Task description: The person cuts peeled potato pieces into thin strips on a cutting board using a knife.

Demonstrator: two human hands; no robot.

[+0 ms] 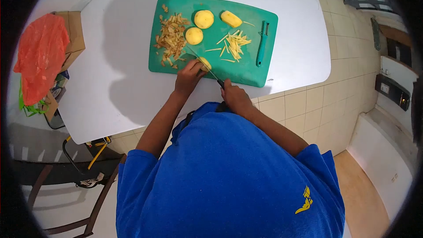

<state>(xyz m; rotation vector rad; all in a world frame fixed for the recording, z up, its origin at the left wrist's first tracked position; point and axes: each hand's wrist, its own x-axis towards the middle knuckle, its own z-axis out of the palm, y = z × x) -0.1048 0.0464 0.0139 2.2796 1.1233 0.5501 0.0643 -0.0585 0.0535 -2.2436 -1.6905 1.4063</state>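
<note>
My left hand [189,76] is closed on a peeled piece of potato [205,64] near the front edge of a green cutting board [246,72]. In my right hand [235,96] is the dark handle of a knife [213,74], its blade slanting up and left against the potato piece. Two whole peeled potatoes [203,19] stand farther back, and a cut potato [231,19] lies to their right. Thin potato sticks [236,45] form a loose pile on the right half. Brown peelings [172,35] are heaped on the left.
A teal-handled peeler [262,46] lies along the board's right side. The white table [132,31] carries the board. At the table's left stand a cardboard box [74,37] and a red plastic bag [42,55]. A chair [94,205] is at lower left.
</note>
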